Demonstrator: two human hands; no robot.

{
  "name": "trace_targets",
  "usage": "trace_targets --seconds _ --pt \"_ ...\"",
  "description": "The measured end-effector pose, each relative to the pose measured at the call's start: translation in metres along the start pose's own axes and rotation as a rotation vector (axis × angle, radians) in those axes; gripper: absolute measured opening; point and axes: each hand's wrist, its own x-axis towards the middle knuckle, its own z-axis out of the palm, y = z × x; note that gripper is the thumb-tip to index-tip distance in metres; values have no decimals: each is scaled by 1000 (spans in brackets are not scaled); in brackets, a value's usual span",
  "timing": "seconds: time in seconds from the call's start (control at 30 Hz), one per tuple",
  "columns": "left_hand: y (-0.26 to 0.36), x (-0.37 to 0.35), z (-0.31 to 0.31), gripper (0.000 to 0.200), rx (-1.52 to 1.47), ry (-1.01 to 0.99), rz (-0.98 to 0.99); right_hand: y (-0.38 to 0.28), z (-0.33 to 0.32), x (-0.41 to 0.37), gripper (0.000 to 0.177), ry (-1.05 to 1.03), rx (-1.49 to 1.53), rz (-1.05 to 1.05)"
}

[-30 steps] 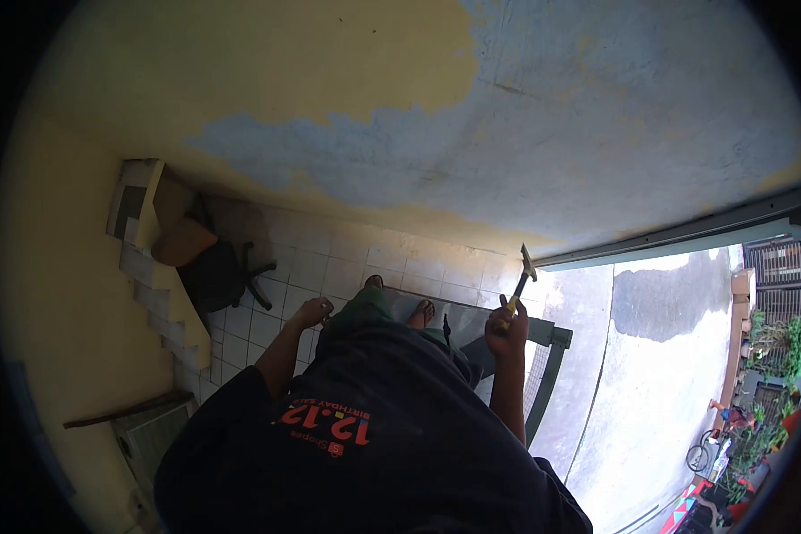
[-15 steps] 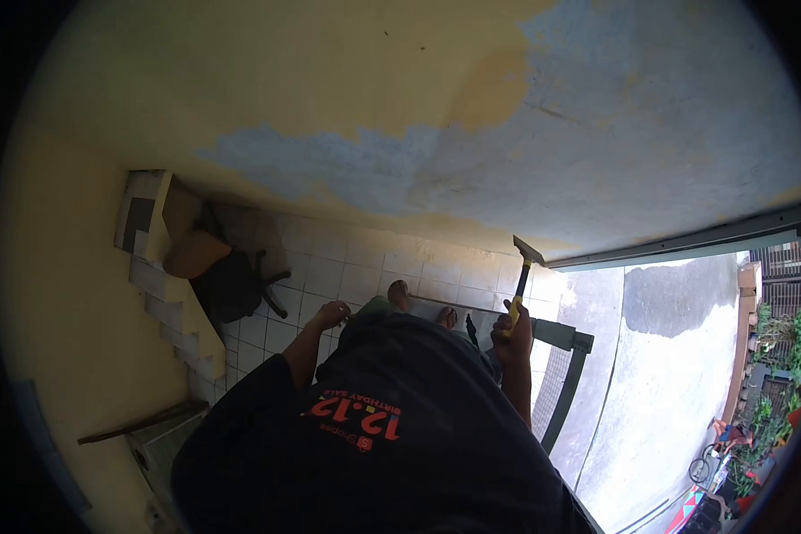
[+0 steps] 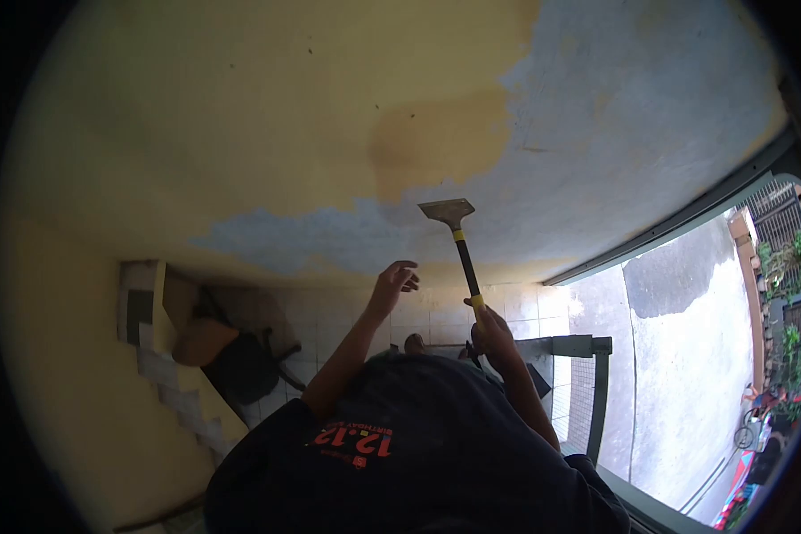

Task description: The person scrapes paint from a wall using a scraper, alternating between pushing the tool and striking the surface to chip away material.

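My right hand (image 3: 492, 336) is wrapped round the handle of a long scraper (image 3: 468, 262) with a black and yellow shaft. Its wide metal blade points up, overlapping the grey-blue bare patch of the wall (image 3: 347, 236) in this view. To the left, my left hand (image 3: 395, 287) is raised near the wall with its fingers loosely bent and apart, holding nothing. Yellow paint borders the bare patch, with a darker damp-looking area just above the blade.
A dark office chair (image 3: 240, 363) with a brown part stands at the left beside the stepped wall edge (image 3: 165, 378). Behind my right arm runs a grey-green metal frame (image 3: 602, 400). On the right, a doorway opens onto a concrete yard (image 3: 685, 383) with plants.
The scraper has risen from low by the doorway to the bare patch, moving up and left. My left hand has lifted from my side toward the wall.
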Motion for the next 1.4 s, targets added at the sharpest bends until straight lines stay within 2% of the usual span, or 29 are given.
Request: trace_targets --seconds 0.07,0.1,0.17,0.2,0.3,0.33,0.4,0.43,0.5,0.63,0.67,0.7,0.73,0.77,0.83,0.87,0.9,0.97,1.0,1.03,1.1,1.13,1.17,1.2,1.23,1.3,1.37,1.4 --pt "30 16 8 48 -408 -181 -116 8 14 2 49 -59 -2 -72" --pt "48 20 13 48 -395 -203 -107 16 19 3 49 -51 7 -96" --pt "80 35 28 68 -603 -465 -263 28 22 8 50 -20 -236 -250" --pt "92 41 39 76 -545 -470 -225 18 25 2 51 -108 29 -100" --pt "107 48 67 50 -681 -498 -125 26 19 5 51 -89 -17 -78" --pt "100 51 72 50 -666 -542 -142 27 13 5 52 -57 -73 -50" --pt "85 58 79 32 -774 -455 -129 33 7 9 54 56 -81 -38" --pt "81 57 85 29 -725 -341 -157 37 2 11 57 134 -113 2" --pt "72 62 87 31 -725 -334 -198 44 -7 11 57 156 -118 -9" --pt "63 66 94 31 -716 -361 -214 67 -19 18 54 134 140 9" --pt "65 64 95 31 -550 -323 -250 72 -16 24 54 256 87 -11" --pt "64 63 94 33 -383 -278 -282 73 -15 26 54 248 89 -24" --pt "51 66 93 34 -117 -135 -314 76 -16 27 55 360 3 -61" --pt "43 66 85 34 -109 -124 -303 76 -14 30 56 465 -82 -99" --pt "32 67 71 39 316 192 77 80 -21 37 56 477 -78 -145" --pt "57 52 74 38 438 197 246 80 -25 37 56 495 -51 -138" --pt "65 49 72 38 454 204 247 82 -26 37 56 514 -20 -124" --pt "74 43 69 35 819 -120 796 81 -27 41 53 514 4 -131" --pt "82 44 75 37 787 -213 865 77 -28 43 49 521 19 -125" --pt "85 48 79 40 908 -216 931 72 -30 47 46 527 38 -117" --pt "90 67 88 42 924 -204 1055 68 -42 58 45 476 11 -138" --pt "90 75 94 44 920 -228 1049 64 -46 62 46 462 -34 -171" --pt "97 83 101 45 916 -280 1123 63 -50 66 47 449 -81 -206" --pt "106 90 112 38 949 -309 1192 64 -56 70 48 421 -98 -220" --pt "103 96 114 38 964 -317 1179 62 -59 76 49 396 -117 -236" --pt "89 111 117 25 1115 -499 1119 53 -52 74 50 385 -107 -240" --pt "69 123 115 25 1135 -512 1086 62 -51 84 51 458 -13 -279" --pt "66 125 117 26 1107 -470 1200 70 -53 91 53 464 7 -285"
